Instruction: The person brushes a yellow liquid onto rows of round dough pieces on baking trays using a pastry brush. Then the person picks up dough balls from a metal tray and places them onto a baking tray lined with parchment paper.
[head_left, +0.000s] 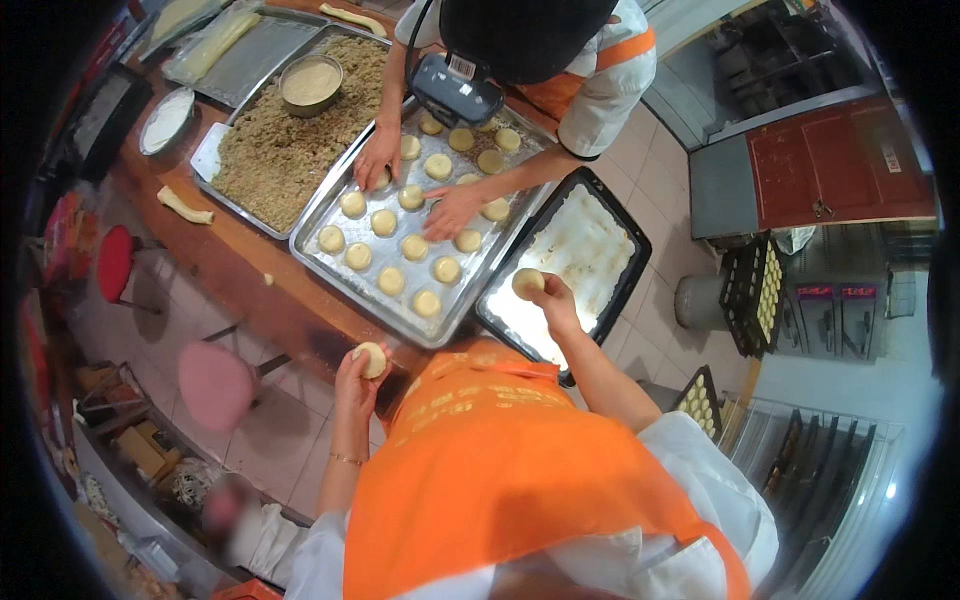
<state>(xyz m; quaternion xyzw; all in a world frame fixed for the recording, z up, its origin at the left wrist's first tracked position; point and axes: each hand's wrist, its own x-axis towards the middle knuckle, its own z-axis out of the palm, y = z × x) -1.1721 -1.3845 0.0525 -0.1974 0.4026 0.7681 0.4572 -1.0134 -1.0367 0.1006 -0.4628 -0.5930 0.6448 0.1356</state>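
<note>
A round, pale dough cake (371, 361) is held in my left hand (358, 386), close to the table's front edge. My right hand (559, 301) grips another dough cake (528, 283) between thumb and fingers, above a black-rimmed baking tray (637, 259) whose pale lining is stained. Left of that stands a large metal tray (341, 296) with rows of round dough cakes (383, 223) on it. A co-worker's two hands (459, 210) reach onto this metal tray and touch cakes there.
A tray of crumbly brown filling (262, 161) holds a metal bowl of pale powder (311, 82). Nearby are a bowl of white powder (168, 121) and a dough strip (184, 205). Stools (217, 386) stand at left; filled baking trays (769, 289) and a rack (817, 450) are at right.
</note>
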